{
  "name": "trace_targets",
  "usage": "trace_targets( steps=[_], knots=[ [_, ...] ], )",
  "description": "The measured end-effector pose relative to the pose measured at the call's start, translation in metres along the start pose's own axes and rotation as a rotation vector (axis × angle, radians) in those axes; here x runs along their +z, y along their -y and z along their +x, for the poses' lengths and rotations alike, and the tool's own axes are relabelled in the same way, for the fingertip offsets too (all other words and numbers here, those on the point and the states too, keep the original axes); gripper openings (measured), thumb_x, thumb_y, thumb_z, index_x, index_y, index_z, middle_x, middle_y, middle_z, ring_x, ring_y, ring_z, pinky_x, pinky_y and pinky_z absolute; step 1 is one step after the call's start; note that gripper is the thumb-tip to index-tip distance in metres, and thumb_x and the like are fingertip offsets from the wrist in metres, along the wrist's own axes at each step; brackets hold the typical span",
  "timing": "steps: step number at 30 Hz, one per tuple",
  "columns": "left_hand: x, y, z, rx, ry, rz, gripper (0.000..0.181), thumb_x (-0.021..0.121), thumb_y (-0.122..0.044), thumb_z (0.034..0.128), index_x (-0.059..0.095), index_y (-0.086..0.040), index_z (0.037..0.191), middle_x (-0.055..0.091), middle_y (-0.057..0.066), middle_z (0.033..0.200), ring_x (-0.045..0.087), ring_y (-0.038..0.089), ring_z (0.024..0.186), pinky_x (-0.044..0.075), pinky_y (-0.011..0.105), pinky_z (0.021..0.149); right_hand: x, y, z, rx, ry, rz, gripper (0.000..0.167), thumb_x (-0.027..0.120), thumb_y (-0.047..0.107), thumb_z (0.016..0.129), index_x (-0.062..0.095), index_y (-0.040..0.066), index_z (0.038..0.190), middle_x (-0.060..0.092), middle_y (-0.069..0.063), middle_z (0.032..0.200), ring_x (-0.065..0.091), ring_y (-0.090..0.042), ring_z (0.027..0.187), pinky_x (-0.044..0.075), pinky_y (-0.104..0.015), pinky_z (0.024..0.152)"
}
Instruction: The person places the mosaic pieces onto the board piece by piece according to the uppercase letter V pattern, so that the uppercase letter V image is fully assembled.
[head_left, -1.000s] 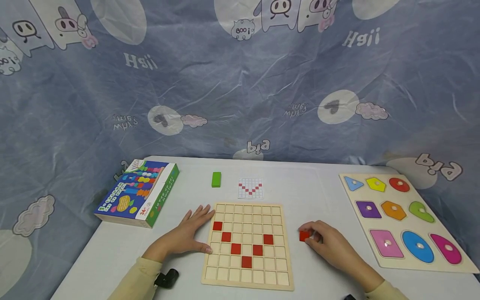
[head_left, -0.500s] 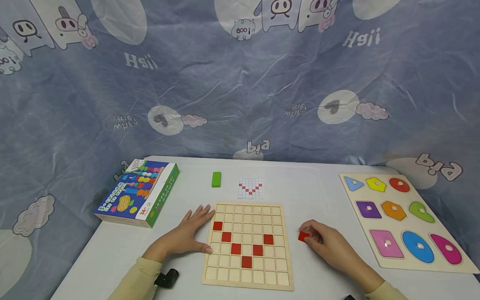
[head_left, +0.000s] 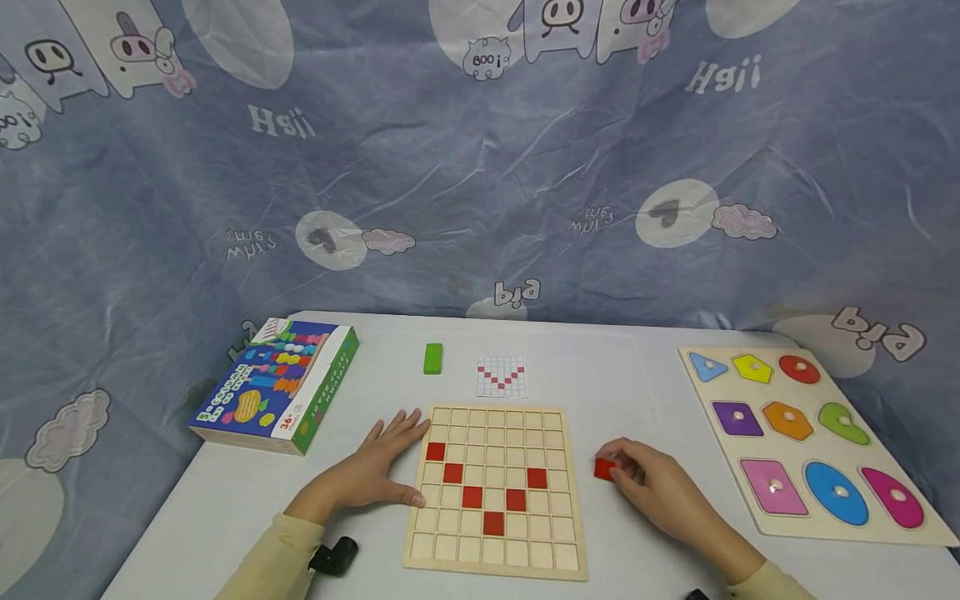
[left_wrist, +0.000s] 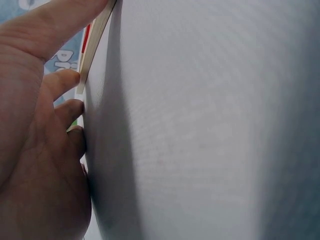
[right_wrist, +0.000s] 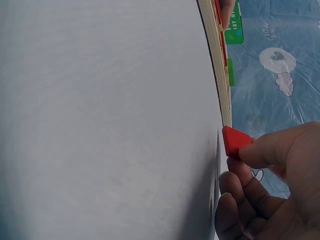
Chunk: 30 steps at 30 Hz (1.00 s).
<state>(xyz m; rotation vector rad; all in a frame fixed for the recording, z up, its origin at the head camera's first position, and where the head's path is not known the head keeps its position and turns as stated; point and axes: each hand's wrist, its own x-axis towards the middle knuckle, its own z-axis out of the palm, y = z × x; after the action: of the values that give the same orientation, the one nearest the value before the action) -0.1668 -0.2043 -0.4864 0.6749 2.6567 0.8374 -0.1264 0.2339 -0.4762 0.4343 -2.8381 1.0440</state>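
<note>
A wooden grid board (head_left: 495, 429) lies in the middle of the white table, with several red square tiles set in its cells in a slanting V. My left hand (head_left: 367, 471) rests at the board's left edge, fingers spread, thumb and fingertips touching the rim; the left wrist view shows the thumb (left_wrist: 55, 25) against that rim. To the right of the board, my right hand (head_left: 660, 483) pinches a red square tile (head_left: 603, 468) between thumb and fingers. In the right wrist view this tile (right_wrist: 235, 141) is tilted, with the other fingers curled below it.
Behind the board lie a small pattern card (head_left: 501, 377) and a green block (head_left: 432, 358). A toy box (head_left: 277, 383) stands at the left. On the right lies a knobbed shape puzzle (head_left: 817, 450). A blue patterned cloth (head_left: 480, 167) hangs behind the table.
The red tile in my right hand has turned a little and shifted slightly left. My left hand and the board have stayed where they were.
</note>
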Motion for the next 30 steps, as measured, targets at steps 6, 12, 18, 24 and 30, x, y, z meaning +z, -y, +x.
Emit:
trace_targets(
  steps=[6,12,18,24,30],
  knots=[
    [0.000,-0.001,0.000,-0.003,-0.004,0.005,0.114,0.086,-0.059,0.0706,0.030,-0.018,0.162,0.017,0.007,0.170,0.005,0.032,0.157,-0.001,0.055,0.126,0.003,0.001,0.002,-0.021,-0.026,0.013,0.023,0.074,0.003,0.091,0.071,0.023,0.103,0.061,0.012,0.082,0.053,-0.002,0.069,0.048,-0.021,0.059],
    [0.000,-0.001,0.000,0.003,-0.001,0.003,0.115,0.086,-0.058,0.0705,0.030,-0.017,0.162,0.017,0.009,0.170,0.005,0.033,0.157,-0.001,0.056,0.126,0.006,0.006,0.006,-0.011,-0.024,0.035,0.019,0.073,0.007,0.093,0.072,0.023,0.102,0.068,0.011,0.087,0.056,-0.003,0.072,0.050,-0.021,0.062],
    [0.000,-0.001,0.000,0.009,-0.006,0.001,0.115,0.086,-0.058,0.0708,0.030,-0.016,0.162,0.018,0.010,0.169,0.005,0.034,0.157,-0.001,0.057,0.125,0.010,0.014,0.011,-0.012,-0.016,0.073,0.017,0.074,0.008,0.093,0.073,0.024,0.101,0.072,0.009,0.090,0.056,-0.004,0.074,0.050,-0.021,0.063],
    [0.000,-0.002,0.001,0.007,-0.007,0.010,0.114,0.086,-0.058,0.0714,0.030,-0.016,0.162,0.017,0.010,0.169,0.005,0.034,0.157,-0.001,0.056,0.125,0.016,0.020,0.018,0.007,0.005,0.082,0.020,0.075,0.006,0.092,0.072,0.024,0.101,0.069,0.014,0.087,0.056,-0.005,0.073,0.050,-0.021,0.064],
    [0.000,-0.003,0.001,0.008,-0.008,0.003,0.114,0.086,-0.058,0.0711,0.031,-0.015,0.161,0.018,0.011,0.169,0.005,0.035,0.156,-0.001,0.058,0.125,0.022,0.025,0.024,-0.007,0.015,0.080,0.020,0.075,0.006,0.091,0.073,0.023,0.101,0.066,0.015,0.085,0.056,-0.004,0.074,0.050,-0.022,0.065]
  ],
)
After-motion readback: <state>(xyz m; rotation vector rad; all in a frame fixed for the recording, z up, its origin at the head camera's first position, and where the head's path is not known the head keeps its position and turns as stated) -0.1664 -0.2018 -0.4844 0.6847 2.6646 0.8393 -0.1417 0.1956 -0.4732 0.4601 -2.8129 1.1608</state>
